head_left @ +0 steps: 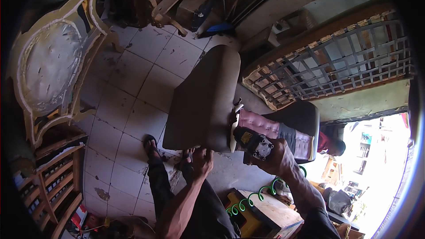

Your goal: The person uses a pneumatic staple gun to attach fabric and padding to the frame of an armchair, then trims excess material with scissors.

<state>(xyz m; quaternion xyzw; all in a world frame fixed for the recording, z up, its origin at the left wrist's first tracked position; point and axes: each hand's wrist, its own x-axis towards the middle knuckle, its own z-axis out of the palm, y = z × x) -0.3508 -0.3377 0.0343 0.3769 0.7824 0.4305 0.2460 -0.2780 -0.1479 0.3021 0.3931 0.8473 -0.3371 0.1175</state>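
Centrally, one padded seat [199, 102] stands; fingers of the left hand [202, 162] apparently pinch its near edge. Those of the right hand [279, 157] grasp one power tool [262, 146], partly blocking its right edge. Nearby: one webbed frame [318, 38], one green hose [250, 200].

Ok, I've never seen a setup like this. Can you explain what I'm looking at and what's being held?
There's no robot here: these are a person's bare hands, seen from a wide fisheye camera on their head, looking down, so straight edges bend. The right hand grips a dark power tool, perhaps a staple gun. The left hand is at the lower edge of a brown padded piece; its exact grip is unclear. Pinkish tufted padding sits beside the tool, and a green coiled hose hangs below. Around them are a tiled floor and an oval-backed chair frame.
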